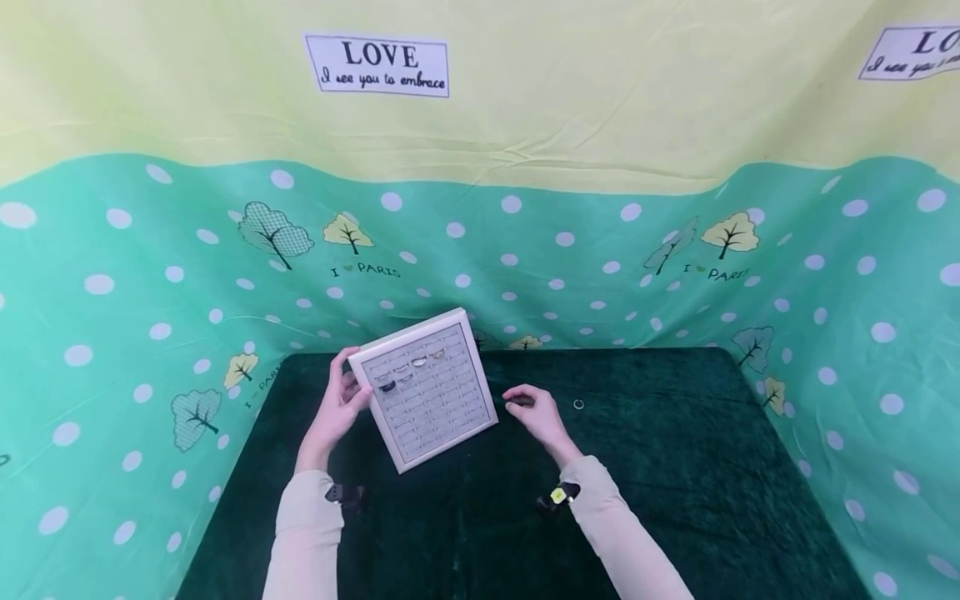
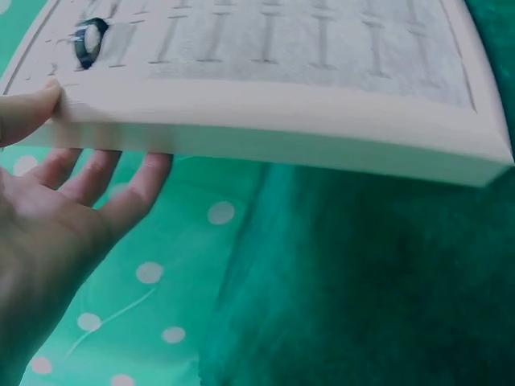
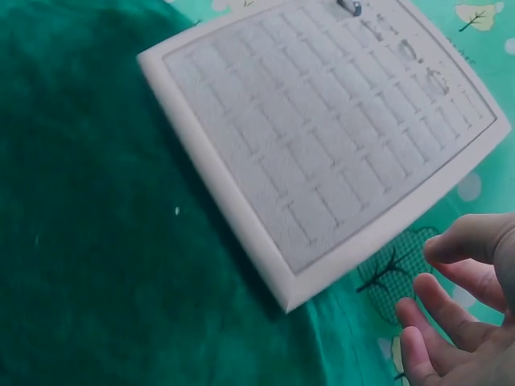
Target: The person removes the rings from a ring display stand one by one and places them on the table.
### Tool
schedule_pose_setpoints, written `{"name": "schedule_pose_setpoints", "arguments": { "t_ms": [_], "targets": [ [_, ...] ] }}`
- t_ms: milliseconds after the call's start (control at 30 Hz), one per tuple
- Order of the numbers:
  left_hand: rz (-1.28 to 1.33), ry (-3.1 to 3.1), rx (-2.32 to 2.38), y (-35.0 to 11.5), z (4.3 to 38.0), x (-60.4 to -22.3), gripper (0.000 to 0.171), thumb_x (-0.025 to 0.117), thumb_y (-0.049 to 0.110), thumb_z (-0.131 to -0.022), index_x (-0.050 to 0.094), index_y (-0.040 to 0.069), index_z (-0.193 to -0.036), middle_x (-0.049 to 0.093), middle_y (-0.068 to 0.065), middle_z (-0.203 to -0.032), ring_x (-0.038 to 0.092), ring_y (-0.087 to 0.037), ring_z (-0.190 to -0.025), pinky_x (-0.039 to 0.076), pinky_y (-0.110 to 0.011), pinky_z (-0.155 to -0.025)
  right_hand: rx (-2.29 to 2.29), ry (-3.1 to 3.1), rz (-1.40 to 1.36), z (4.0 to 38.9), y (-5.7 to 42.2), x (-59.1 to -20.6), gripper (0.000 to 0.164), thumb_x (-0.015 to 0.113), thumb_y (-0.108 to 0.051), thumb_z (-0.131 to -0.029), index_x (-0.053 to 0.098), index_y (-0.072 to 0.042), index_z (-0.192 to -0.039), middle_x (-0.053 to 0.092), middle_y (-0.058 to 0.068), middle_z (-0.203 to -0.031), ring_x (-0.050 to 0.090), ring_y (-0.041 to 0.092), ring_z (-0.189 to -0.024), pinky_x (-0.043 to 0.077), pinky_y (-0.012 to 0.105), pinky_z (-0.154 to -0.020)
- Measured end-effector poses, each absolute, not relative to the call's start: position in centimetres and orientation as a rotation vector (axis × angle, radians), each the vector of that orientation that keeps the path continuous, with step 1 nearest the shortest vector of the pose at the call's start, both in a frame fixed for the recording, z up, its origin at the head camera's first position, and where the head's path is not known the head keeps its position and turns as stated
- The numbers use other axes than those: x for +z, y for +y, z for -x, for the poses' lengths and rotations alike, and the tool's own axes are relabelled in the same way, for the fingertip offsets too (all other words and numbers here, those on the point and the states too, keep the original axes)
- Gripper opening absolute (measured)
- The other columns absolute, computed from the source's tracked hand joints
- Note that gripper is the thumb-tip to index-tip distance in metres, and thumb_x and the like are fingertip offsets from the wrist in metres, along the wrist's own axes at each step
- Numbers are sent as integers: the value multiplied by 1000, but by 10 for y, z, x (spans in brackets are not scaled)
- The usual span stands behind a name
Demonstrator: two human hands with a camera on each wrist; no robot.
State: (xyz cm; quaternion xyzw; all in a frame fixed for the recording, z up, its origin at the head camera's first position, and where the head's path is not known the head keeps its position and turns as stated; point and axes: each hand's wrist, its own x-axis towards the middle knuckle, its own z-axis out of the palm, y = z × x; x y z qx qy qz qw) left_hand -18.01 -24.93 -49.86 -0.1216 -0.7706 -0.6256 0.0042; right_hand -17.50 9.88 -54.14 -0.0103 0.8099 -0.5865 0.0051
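A white-framed ring display tray [image 1: 427, 425] with grey slotted padding is held up, tilted, by my left hand [image 1: 341, 408] at its left edge. In the left wrist view the thumb lies on the frame's top and the other fingers reach underneath. A black ring [image 1: 387, 387] sits in the slots, and several silvery and gold-toned rings [image 1: 419, 362] stand near the tray's upper side. Just right of the tray is my right hand [image 1: 538, 417], fingers loosely bent, apart from the frame; the right wrist view shows nothing between them. One loose ring [image 1: 578, 405] lies right of that hand.
Dark green velvet cloth [image 1: 675, 500] covers the table. A green and yellow printed curtain [image 1: 510, 250] with dots and trees hangs behind and at both sides. A tiny pale speck [image 3: 177, 211] shows on the cloth in the right wrist view.
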Motion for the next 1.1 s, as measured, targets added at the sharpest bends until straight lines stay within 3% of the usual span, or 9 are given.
{"name": "schedule_pose_setpoints", "arguments": {
  "t_ms": [100, 300, 467, 667, 1100],
  "targets": [
    [366, -2388, -1963, -250, 181, -497, 66, 51, -3, -97, 17, 19, -149, 47, -28, -131, 53, -39, -114, 50, -43, -86, -1859, 2499, 29, 174, 93, -538, 14, 65, 1, -87, 70, -1, -100, 67, 12, -103, 64, 26, -98, 49, 46, -87],
    [298, -2293, -1944, -244, 187, -486, 50, 54, -3, -96, 34, 2, -142, 48, -25, -128, 55, -18, -108, 45, -21, -85, -1881, 2446, 55, 175, 84, -532, 15, 65, 0, -88, 69, 1, -103, 67, 14, -105, 64, 28, -98, 48, 47, -88],
    [187, -2220, -1950, -237, 182, -468, 37, 54, 0, -97, 45, -5, -133, 50, -20, -127, 56, -15, -106, 45, -20, -85, -1899, 2417, 56, 173, 80, -530, 15, 64, 1, -88, 68, 1, -103, 67, 14, -105, 64, 28, -99, 48, 47, -87],
    [19, -2025, -2039, -231, 175, -470, 38, 59, 0, -94, 47, -6, -130, 54, -10, -118, 64, -12, -99, 49, -21, -83, -1887, 2396, 33, 171, 80, -529, 16, 63, 0, -89, 67, 1, -105, 65, 13, -108, 63, 27, -100, 48, 48, -89],
    [-70, -1870, -2131, -234, 183, -496, 41, 64, 8, -93, 50, 2, -132, 55, -9, -125, 65, -15, -99, 51, -23, -82, -1905, 2386, 82, 181, 70, -518, 20, 61, -2, -89, 67, -1, -109, 63, 13, -115, 63, 25, -99, 49, 46, -88]
  ]
}}
